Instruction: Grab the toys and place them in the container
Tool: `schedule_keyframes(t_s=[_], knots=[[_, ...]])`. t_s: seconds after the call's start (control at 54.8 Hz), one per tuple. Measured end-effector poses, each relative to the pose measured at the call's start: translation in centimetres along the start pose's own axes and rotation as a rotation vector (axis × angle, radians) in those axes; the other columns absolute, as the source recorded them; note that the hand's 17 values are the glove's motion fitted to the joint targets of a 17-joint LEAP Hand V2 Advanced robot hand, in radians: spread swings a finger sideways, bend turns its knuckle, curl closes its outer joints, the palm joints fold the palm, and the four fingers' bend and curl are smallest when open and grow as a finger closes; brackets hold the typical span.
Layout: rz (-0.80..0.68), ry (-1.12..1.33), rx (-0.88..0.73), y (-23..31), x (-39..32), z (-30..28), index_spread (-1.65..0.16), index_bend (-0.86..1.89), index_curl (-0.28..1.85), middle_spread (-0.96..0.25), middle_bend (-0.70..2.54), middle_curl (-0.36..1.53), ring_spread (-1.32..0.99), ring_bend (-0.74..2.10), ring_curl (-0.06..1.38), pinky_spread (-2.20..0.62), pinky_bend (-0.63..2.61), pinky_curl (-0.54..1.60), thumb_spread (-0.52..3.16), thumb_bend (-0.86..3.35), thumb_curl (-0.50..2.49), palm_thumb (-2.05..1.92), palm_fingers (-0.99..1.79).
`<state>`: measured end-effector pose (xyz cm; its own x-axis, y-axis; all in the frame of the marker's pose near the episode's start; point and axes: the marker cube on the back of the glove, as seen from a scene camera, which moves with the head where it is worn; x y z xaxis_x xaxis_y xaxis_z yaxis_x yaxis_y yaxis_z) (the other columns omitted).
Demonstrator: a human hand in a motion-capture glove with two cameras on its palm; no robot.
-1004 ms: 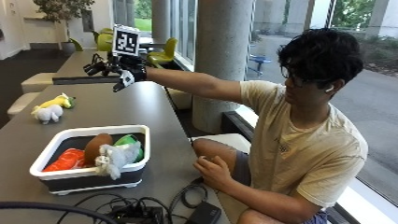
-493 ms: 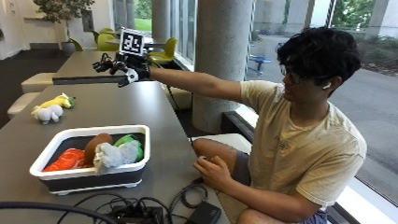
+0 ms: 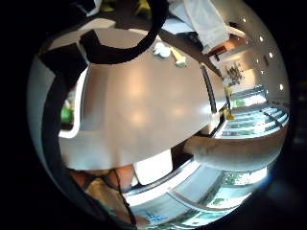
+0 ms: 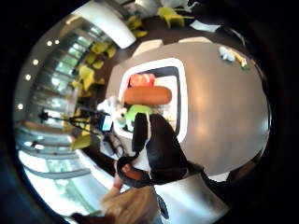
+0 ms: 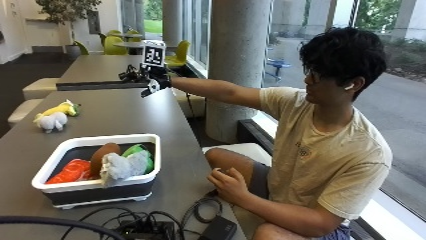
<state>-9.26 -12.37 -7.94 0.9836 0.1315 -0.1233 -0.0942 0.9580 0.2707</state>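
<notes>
A person in a yellow T-shirt sits at the long grey desk with the right arm stretched out straight over its far part. The gloved right hand hangs in the air above the desk, well apart from everything on it. It holds nothing; in the thumb side palm view its black fingers look loosely extended, so the hands' grasp here reads as relaxed and empty. The bare left hand rests on the person's lap, fingers curled.

Near the desk's front edge stands the container, a white-rimmed tub with dark walls. Inside it lie 4 toys: an orange-red one, a brown oblong one, a green one and a white plush that leans over the rim.

Further back on the desk, well apart from the container, lie 2 more toys side by side: a white plush animal and a yellow one with green touching it.

Black cables lie on the desk in front of the container. No brand, label or readable writing shows on the container or toys.
</notes>
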Motion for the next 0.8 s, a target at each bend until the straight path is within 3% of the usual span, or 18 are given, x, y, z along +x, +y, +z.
schedule_keyframes(t_s=[0.347,0.438,0.548,0.803], knots=[[0.080,0.004,-0.027,4.7,8.8,4.2,-0.32,0.18,0.40,-0.04,0.18,0.39,-0.14,0.63,0.30,-0.18,1.38,0.33,1.23,-0.03,0.31,-0.02,-0.01],[-0.017,-0.241,-0.033,5.3,7.9,5.7,-0.32,0.18,0.40,-0.03,0.18,0.39,-0.14,0.62,0.30,-0.17,1.37,0.33,1.23,-0.03,0.30,-0.02,-0.01],[-0.008,0.005,-0.059,6.3,4.7,4.8,-0.32,0.18,0.40,-0.03,0.18,0.38,-0.14,0.60,0.30,-0.16,1.37,0.32,1.23,-0.03,0.30,-0.02,-0.02],[0.067,-0.019,-0.109,8.6,6.8,7.3,-0.32,0.17,0.40,-0.03,0.17,0.36,-0.12,0.55,0.29,-0.13,1.34,0.31,1.23,-0.03,0.30,-0.02,-0.04]])
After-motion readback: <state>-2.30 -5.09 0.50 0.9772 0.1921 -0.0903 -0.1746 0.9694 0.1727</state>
